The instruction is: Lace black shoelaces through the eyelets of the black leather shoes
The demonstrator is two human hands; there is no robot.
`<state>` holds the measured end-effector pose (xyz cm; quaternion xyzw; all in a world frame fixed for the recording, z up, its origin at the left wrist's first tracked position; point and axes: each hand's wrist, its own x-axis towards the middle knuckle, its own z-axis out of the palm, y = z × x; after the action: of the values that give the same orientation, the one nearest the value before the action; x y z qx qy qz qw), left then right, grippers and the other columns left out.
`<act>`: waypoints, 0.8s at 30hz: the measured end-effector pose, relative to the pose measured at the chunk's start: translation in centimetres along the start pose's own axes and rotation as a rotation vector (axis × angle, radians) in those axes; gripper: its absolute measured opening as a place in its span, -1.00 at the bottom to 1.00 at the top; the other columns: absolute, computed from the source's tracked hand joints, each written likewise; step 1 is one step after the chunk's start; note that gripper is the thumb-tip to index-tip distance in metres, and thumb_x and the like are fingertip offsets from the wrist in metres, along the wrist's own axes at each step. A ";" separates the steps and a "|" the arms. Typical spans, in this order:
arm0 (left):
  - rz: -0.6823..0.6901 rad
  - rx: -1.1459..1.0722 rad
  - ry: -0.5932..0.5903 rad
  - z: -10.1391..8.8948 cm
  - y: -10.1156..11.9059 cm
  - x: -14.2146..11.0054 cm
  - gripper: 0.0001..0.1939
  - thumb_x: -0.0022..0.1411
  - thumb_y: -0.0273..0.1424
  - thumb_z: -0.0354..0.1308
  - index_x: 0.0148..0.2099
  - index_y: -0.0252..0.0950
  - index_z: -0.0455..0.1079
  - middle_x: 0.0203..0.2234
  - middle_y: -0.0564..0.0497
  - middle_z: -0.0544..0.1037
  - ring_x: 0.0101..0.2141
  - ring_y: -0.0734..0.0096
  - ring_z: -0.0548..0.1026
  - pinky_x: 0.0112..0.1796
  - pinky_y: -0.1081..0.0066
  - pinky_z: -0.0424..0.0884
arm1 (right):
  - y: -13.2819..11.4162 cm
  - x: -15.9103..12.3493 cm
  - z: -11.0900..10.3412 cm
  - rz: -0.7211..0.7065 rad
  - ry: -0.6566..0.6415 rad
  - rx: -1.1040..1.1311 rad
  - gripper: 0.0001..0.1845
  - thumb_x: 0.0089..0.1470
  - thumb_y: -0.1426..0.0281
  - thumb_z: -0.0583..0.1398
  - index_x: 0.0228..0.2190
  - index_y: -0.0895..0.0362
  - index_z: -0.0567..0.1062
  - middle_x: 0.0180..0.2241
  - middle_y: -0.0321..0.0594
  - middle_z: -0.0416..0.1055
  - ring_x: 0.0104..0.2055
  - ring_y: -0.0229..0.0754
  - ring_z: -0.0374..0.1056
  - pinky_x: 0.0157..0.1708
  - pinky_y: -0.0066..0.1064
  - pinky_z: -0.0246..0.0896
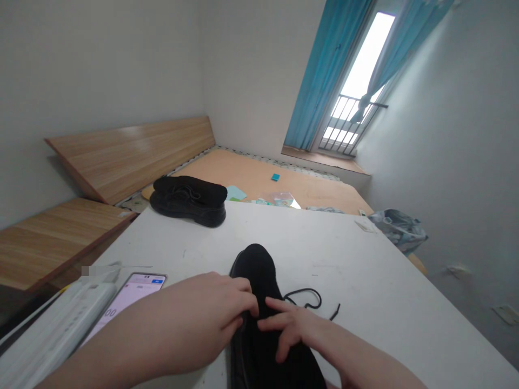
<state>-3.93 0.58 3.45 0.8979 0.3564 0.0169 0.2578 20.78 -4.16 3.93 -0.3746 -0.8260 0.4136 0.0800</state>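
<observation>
A black shoe [239, 356] stands on the white table right in front of me. A flat black piece that looks like an insole [256, 267] lies along its top, its rounded end pointing away. My left hand [217, 316] grips the shoe's left edge with curled fingers, the thumb lower on the side. On the black top from the right rests my right hand [294, 327], its fingers spread apart. A loose black shoelace [312, 292] trails onto the table to the right. Farther left stands a second black shoe [186, 208], with another insole-like piece [190, 186] on top.
On the left of the white table [365, 286] lie a phone [141, 286] with a lit screen and a white package [60, 324]. Beyond the table is a tan surface [239, 167] with several small items. A bag-lined bin [399, 229] stands off the right edge.
</observation>
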 end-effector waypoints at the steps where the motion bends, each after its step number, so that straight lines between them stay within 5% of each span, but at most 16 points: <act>1: 0.010 -0.004 -0.002 0.1 0.0 0.1 -0.72 0.26 -0.50 0.02 -0.15 -0.10 0.52 -0.24 0.07 0.58 -0.22 0.33 0.54 -0.17 0.42 0.38 | 0.8 -0.4 0.1 0.019 0.052 0.043 -0.57 -0.01 0.63 0.12 -0.09 0.10 0.47 0.23 -0.09 0.27 0.36 -0.09 0.01 0.26 -0.17 0.07; 6: 0.008 0.016 -0.026 0.6 0.3 0.6 -0.68 0.27 -0.49 0.02 -0.04 -0.14 0.52 -0.19 -0.02 0.56 -0.17 0.23 0.53 -0.13 0.33 0.39 | 6.2 -1.9 0.4 0.248 0.369 -0.072 -0.49 0.17 0.42 0.10 0.16 0.02 0.25 0.30 -0.04 0.12 0.35 0.00 0.01 0.27 0.02 -0.02; 10: -0.018 0.050 -0.058 0.7 0.7 0.8 -0.66 0.26 -0.49 0.03 -0.01 -0.14 0.52 -0.18 -0.05 0.54 -0.17 0.17 0.53 -0.14 0.25 0.41 | 10.1 -1.9 2.1 0.459 0.281 -0.359 -0.03 -0.07 0.38 0.30 0.31 0.14 0.03 0.33 0.05 0.02 0.36 0.11 -0.08 0.29 0.02 -0.07; 12: -0.027 0.058 -0.070 0.6 0.9 0.8 -0.64 0.27 -0.49 0.02 0.02 -0.13 0.51 -0.16 -0.05 0.53 -0.15 0.14 0.52 -0.13 0.20 0.42 | 11.2 -1.6 3.5 0.469 0.238 -0.402 0.04 -0.10 0.42 0.30 0.33 0.21 -0.03 0.31 0.10 0.05 0.33 0.13 -0.03 0.28 0.01 -0.02; 18: -0.039 0.057 -0.076 0.7 0.9 0.8 -0.65 0.26 -0.49 0.02 0.00 -0.12 0.51 -0.16 -0.04 0.53 -0.15 0.12 0.52 -0.13 0.17 0.43 | 12.7 0.5 7.7 0.374 0.445 -0.477 -0.32 -0.05 0.45 0.24 0.14 0.23 0.27 0.11 0.14 0.28 0.12 0.23 0.17 0.07 0.15 0.16; 24: -0.034 0.057 -0.075 0.7 0.9 0.6 -0.65 0.26 -0.49 0.03 0.00 -0.12 0.51 -0.16 -0.04 0.53 -0.15 0.11 0.53 -0.13 0.18 0.42 | 13.1 2.2 8.9 0.346 0.569 -0.171 -0.94 0.06 0.45 0.13 -0.35 0.08 0.37 -0.20 0.01 0.39 -0.09 0.16 0.24 -0.04 0.11 0.16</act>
<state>-2.74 0.08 3.14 0.8986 0.3621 -0.0313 0.2457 22.52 -3.22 -11.95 -0.6146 -0.7266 0.2293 0.2041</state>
